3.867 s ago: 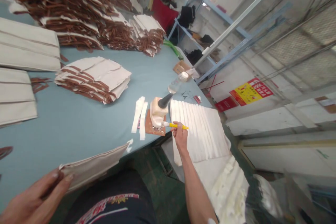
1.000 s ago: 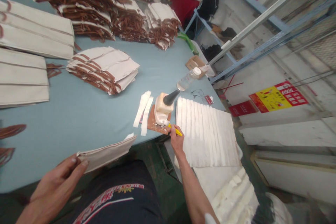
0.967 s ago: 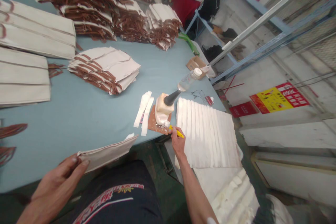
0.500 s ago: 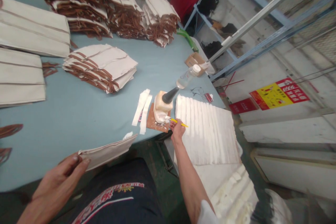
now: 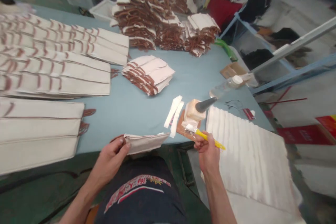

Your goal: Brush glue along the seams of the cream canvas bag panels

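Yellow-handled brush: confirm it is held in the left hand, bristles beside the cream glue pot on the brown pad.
Not quite. The head view shows the yellow-handled brush held in the right hand, not the left; the left hand grips a folded beige piece at the table edge. The rest holds: its bristles are beside the cream glue pot on the brown pad.

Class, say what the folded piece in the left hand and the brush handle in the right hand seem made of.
Folded piece: probably matte beige paper or canvas; it holds crisp flat folds. Brush handle: likely smooth yellow plastic, uniformly bright.
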A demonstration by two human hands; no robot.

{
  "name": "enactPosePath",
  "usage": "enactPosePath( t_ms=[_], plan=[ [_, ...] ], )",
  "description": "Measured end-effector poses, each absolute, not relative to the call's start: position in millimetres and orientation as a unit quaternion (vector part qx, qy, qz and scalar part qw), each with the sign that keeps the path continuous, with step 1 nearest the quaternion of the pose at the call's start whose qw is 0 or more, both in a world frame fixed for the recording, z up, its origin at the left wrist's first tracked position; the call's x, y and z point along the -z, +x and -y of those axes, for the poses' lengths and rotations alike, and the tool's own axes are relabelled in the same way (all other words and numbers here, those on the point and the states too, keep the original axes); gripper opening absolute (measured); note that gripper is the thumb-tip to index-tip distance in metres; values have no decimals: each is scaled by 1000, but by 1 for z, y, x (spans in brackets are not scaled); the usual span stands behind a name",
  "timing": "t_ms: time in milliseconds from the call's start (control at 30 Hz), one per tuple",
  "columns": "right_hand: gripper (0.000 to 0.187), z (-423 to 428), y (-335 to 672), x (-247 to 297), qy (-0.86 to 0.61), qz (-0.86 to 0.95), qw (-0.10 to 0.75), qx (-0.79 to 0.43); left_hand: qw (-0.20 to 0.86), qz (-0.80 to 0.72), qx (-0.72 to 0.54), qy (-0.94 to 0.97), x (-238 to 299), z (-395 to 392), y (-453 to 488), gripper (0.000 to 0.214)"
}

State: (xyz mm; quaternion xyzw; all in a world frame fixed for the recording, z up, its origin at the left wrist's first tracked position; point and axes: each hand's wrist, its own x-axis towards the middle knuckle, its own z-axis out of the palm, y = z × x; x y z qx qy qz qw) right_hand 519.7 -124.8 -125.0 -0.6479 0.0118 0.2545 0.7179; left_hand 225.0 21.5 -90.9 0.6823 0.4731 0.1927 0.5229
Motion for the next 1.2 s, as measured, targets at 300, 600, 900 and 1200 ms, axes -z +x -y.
enactPosePath(
  t_ms=[300,600,900,1200],
  plan=[
    [43,71,419,15,-580,173,708,-362,437,-375,-295,762,60,-13,195,23],
    [43,48,371,2,-603,237,689,-325,167,-217,-403,873,54,-15,169,27],
    [50,55,323,5,-616,270,655,-344,140,-199,-396,886,63,-27,135,25],
    [53,55,294,4,-617,296,651,-329,167,-211,-404,874,77,-28,115,27]
  ],
)
